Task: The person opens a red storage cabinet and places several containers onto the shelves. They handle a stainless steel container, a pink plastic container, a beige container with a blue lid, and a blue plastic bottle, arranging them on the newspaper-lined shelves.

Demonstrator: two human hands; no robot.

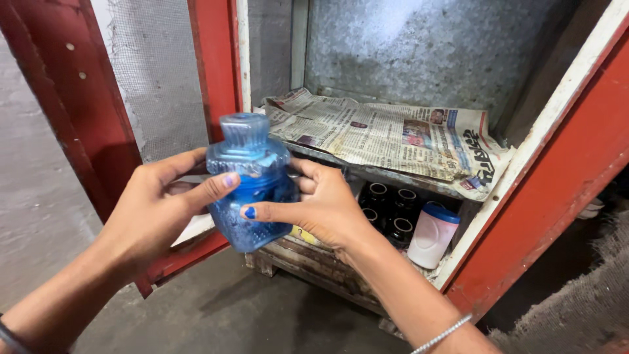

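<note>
Both my hands hold a blue translucent plastic jar (pixel 249 157) with an ornate lid, upright, in front of an open cabinet. My left hand (pixel 154 210) wraps its left side, thumb across the front. My right hand (pixel 321 203) grips the right side, thumb pressed on the jar's lower front. The jar's back is hidden by my fingers.
The red-framed cabinet (pixel 557 157) has a mesh door (pixel 154 72) swung open at left. Newspaper (pixel 393 134) covers its upper shelf. Below stand several dark bottles (pixel 386 210) and a white container with a blue lid (pixel 432 233). Concrete floor (pixel 223 314) lies beneath.
</note>
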